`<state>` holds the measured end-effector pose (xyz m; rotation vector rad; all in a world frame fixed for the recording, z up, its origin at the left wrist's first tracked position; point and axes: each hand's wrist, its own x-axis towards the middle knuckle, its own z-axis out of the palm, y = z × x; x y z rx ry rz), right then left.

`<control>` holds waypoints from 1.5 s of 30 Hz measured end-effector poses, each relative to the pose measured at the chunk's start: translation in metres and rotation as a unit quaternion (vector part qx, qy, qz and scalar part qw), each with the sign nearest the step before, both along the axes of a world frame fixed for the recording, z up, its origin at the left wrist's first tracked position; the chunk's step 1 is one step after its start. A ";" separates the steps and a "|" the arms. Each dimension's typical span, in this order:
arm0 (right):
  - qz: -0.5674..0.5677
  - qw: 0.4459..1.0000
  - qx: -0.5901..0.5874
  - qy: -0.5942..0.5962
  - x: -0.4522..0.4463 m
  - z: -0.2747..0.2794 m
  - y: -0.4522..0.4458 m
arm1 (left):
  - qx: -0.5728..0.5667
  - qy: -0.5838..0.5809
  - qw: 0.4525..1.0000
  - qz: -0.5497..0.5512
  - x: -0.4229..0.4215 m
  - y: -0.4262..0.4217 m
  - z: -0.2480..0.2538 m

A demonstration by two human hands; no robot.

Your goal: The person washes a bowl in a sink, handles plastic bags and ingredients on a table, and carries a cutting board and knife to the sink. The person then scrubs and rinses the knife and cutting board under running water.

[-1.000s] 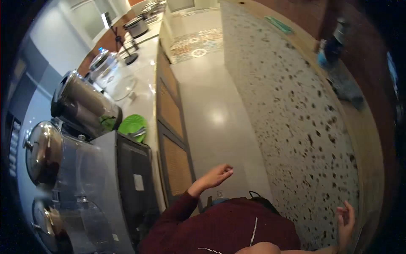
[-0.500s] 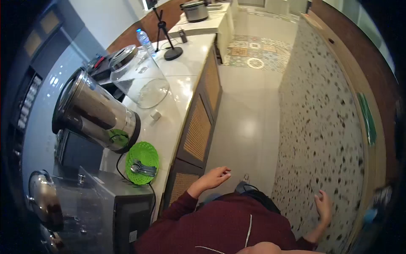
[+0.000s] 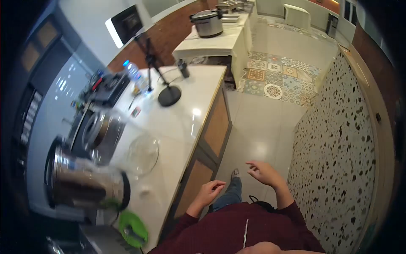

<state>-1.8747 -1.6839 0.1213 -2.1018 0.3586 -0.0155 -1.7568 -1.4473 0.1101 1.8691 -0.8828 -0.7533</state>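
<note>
My left hand (image 3: 207, 194) hangs before my body, beside the counter's cabinet front, its fingers loosely bent and slightly apart with nothing in them. Further right, my right hand (image 3: 263, 172) is held over the floor, fingers apart and holding nothing. Neither hand touches the counter (image 3: 182, 131). On it, at the near left, lies a green basket (image 3: 134, 223) with cutlery in it. Beyond stand a steel urn (image 3: 84, 182) and a clear glass jar (image 3: 143, 155), both blurred.
A black stand (image 3: 169, 96) and a water bottle (image 3: 133, 73) are at the counter's far end. A large cooker (image 3: 208, 26) sits on a cloth-covered table (image 3: 203, 48). Along the right runs a speckled partition (image 3: 334, 161); tiled floor (image 3: 253, 135) lies between.
I have moved forward along the aisle, and the counter things have slid down in view. My right hand has swung from beside the partition to in front of my body. One foot shows ahead.
</note>
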 end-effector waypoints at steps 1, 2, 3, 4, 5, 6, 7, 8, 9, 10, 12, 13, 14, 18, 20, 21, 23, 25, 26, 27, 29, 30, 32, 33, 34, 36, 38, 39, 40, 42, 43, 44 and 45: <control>-0.040 0.999 0.004 0.026 0.007 -0.010 -0.032 | -0.006 -0.009 1.000 -0.017 0.025 -0.034 -0.002; -0.065 0.992 -0.063 0.089 0.009 -0.015 -0.063 | -0.010 -0.018 0.999 -0.038 0.049 -0.065 -0.002; -0.090 0.975 -0.129 0.155 0.008 -0.019 -0.093 | -0.016 -0.024 0.997 -0.071 0.076 -0.101 -0.007; -0.127 0.965 -0.127 0.193 0.003 -0.025 -0.124 | -0.010 -0.059 0.992 -0.108 0.101 -0.142 -0.001; -0.165 0.951 -0.123 0.231 -0.002 -0.028 -0.153 | -0.007 -0.094 0.985 -0.146 0.124 -0.185 0.007; -0.208 0.941 -0.117 0.240 -0.003 -0.025 -0.184 | -0.001 -0.128 0.974 -0.186 0.144 -0.227 0.016; -0.250 0.929 -0.105 0.250 -0.008 -0.020 -0.206 | 0.010 -0.149 0.960 -0.237 0.161 -0.271 0.028; -0.294 0.915 -0.091 0.261 -0.012 -0.016 -0.227 | -0.004 -0.145 0.949 -0.279 0.175 -0.314 0.038; -0.337 0.904 -0.058 0.257 -0.013 -0.012 -0.247 | -0.018 -0.143 0.936 -0.322 0.188 -0.359 0.045; -0.380 0.890 -0.025 0.250 -0.014 -0.008 -0.267 | -0.033 -0.141 0.920 -0.365 0.198 -0.401 0.050; -0.448 0.857 0.039 0.251 -0.012 -0.015 -0.308 | -0.046 -0.163 0.882 -0.440 0.212 -0.485 0.049; -0.470 0.841 0.067 0.260 -0.012 -0.025 -0.330 | -0.050 -0.176 0.861 -0.474 0.216 -0.527 0.046; -0.490 0.824 0.092 0.268 -0.011 -0.035 -0.355 | -0.057 -0.189 0.841 -0.504 0.219 -0.568 0.044; -0.457 0.830 0.021 0.318 0.008 -0.080 -0.480 | -0.044 -0.130 0.841 -0.524 0.233 -0.707 0.028; -0.419 0.845 -0.005 0.331 0.044 -0.072 -0.563 | -0.031 -0.086 0.857 -0.507 0.249 -0.769 0.032; -0.405 0.860 -0.031 0.309 0.064 -0.072 -0.608 | -0.038 -0.078 0.861 -0.501 0.260 -0.800 0.037; -0.380 0.885 -0.079 0.257 0.109 -0.053 -0.698 | -0.050 -0.049 0.882 -0.466 0.285 -0.856 0.054; -0.334 0.917 -0.137 0.169 0.166 -0.040 -0.785 | -0.057 -0.062 0.904 -0.419 0.325 -0.909 0.054; -0.296 0.933 -0.173 0.109 0.194 -0.040 -0.831 | -0.064 -0.070 0.914 -0.393 0.346 -0.938 0.049; -0.289 0.941 -0.149 0.096 0.224 -0.014 -0.868 | -0.049 -0.073 0.927 -0.365 0.368 -0.967 0.042; -0.267 0.952 -0.127 0.081 0.274 0.005 -0.941 | -0.012 -0.077 0.948 -0.309 0.410 -1.024 0.019; -0.255 0.955 -0.133 0.079 0.295 -0.002 -0.980 | 0.011 -0.069 0.955 -0.290 0.426 -1.055 0.003; -0.248 0.958 -0.122 0.082 0.326 -0.017 -1.046 | 0.065 -0.054 0.963 -0.257 0.464 -1.121 -0.024; -0.253 0.957 -0.110 0.088 0.335 -0.023 -1.077 | 0.036 -0.050 0.959 -0.275 0.473 -1.159 -0.021; -0.259 0.956 -0.096 0.095 0.342 -0.031 -1.104 | 0.042 -0.070 0.950 -0.301 0.483 -1.201 -0.011; -0.268 0.944 -0.067 0.180 0.346 -0.051 -1.152 | 0.051 -0.101 0.931 -0.347 0.493 -1.289 0.012; -0.292 0.927 -0.054 0.228 0.331 -0.052 -1.212 | 0.015 -0.117 0.914 -0.389 0.503 -1.384 0.023; -0.322 0.923 -0.049 0.204 0.317 -0.066 -1.237 | 0.003 -0.124 0.903 -0.412 0.502 -1.431 0.036; -0.357 0.916 -0.038 0.181 0.308 -0.067 -1.256 | -0.005 -0.129 0.889 -0.440 0.498 -1.476 0.047; -0.458 0.866 0.010 0.199 0.278 -0.055 -1.299 | -0.040 -0.138 0.854 -0.499 0.479 -1.568 0.057; -0.514 0.832 0.035 0.205 0.264 -0.049 -1.316 | -0.074 -0.131 0.835 -0.530 0.464 -1.609 0.066; -0.538 0.819 0.014 0.198 0.250 -0.059 -1.333 | -0.111 -0.119 0.810 -0.564 0.446 -1.651 0.071; -0.570 0.799 -0.008 0.194 0.233 -0.079 -1.353 | -0.125 -0.127 0.788 -0.590 0.430 -1.691 0.065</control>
